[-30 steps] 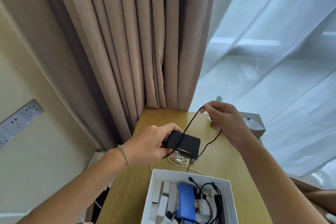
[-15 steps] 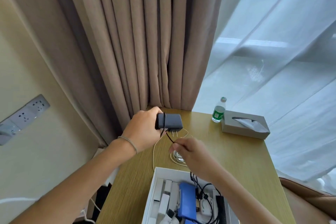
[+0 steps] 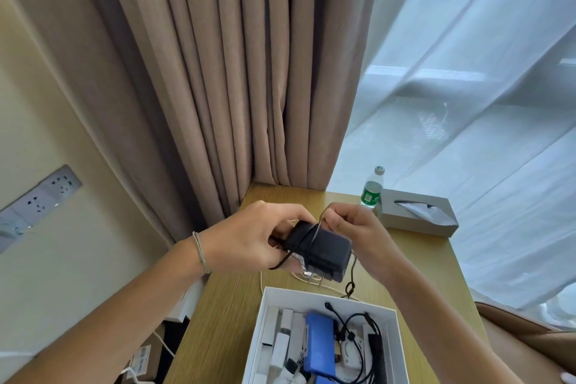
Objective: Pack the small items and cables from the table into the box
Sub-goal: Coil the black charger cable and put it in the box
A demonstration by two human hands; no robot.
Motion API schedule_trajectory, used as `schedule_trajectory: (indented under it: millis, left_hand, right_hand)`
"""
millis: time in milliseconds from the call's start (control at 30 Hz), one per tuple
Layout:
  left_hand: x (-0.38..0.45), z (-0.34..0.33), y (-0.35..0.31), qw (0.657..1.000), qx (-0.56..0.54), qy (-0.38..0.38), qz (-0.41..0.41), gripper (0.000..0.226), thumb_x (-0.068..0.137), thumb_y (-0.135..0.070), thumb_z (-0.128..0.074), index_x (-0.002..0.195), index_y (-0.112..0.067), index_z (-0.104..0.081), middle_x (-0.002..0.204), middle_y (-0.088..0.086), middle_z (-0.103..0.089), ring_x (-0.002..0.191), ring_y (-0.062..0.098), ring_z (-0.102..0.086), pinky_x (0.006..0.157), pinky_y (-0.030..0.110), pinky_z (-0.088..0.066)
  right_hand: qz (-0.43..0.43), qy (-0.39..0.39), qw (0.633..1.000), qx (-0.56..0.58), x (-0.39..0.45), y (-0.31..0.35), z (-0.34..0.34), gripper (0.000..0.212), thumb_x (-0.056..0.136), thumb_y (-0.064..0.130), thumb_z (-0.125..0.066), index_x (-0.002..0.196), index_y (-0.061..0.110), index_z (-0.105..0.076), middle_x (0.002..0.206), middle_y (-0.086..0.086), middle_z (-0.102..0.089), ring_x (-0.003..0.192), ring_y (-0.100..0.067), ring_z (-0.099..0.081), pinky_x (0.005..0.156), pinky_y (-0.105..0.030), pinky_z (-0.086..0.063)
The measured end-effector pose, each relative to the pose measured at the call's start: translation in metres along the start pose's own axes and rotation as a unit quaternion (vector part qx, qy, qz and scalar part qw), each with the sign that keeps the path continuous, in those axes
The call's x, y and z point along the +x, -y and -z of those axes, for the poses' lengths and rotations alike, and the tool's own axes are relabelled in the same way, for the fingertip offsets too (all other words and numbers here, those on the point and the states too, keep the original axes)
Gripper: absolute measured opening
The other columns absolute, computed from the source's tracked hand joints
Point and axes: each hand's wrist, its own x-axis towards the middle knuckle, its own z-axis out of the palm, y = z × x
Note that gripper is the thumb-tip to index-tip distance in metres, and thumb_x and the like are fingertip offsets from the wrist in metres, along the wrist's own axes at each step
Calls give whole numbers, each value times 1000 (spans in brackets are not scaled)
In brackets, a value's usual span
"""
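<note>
- A white box, holding a blue pack, white items and black cables, is set at the near edge of a wooden table.
- Above the table, just beyond the box, a black adapter is gripped by the curled fingers of the left hand; its prongs are pointed downward.
- The adapter's thin black cord, looped round its body, is pinched by the right hand.
- A tissue box and a bottle are placed at the far right.
- Brown curtains are hung behind.
</note>
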Motion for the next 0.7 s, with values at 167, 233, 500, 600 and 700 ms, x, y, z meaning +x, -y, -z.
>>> schedule_trajectory:
  millis: [167,233,500,600,700]
  left_hand:
    - [0,5,8,982,-77,-174,-12,46,78,-18,-83,119,-28,-64,97,-4,-78,94,11,-74,80,21,-55]
    - [2,6,14,964,22,-264,26,42,76,-21,-85,113,-29,-66,87,-13,-77,87,4,-73,77,22,-55]
    - [-4,-7,30,911,352,-186,112,34,78,-30,-74,107,-36,-56,81,-8,-69,76,21,-67,60,31,-47]
    - [-8,-14,24,928,362,-62,60,42,82,-28,-72,116,-41,-53,82,-14,-67,73,7,-61,62,21,-39]
    - [-10,-18,15,959,280,0,44,49,83,-25,-75,124,-42,-53,78,-22,-63,68,-4,-57,64,11,-39]
  right_hand:
    - [-80,-28,996,39,-13,-41,-37,35,104,19,-52,71,16,-66,55,7,-50,50,-9,-45,57,-30,-44]
    - [-97,-11,994,-44,-19,-45,-50,39,107,23,-46,73,16,-61,54,10,-44,50,-9,-42,57,-34,-44]
    - [-46,52,932,-356,-29,6,-47,30,103,36,-50,79,28,-65,65,3,-62,51,-3,-50,52,-23,-42]
    - [-29,31,937,-346,-21,20,-23,25,99,31,-60,74,31,-65,57,14,-60,49,0,-50,49,-15,-39]
    - [-15,27,961,-276,-12,15,-4,24,98,29,-65,74,23,-68,59,8,-58,55,-6,-45,55,-19,-36]
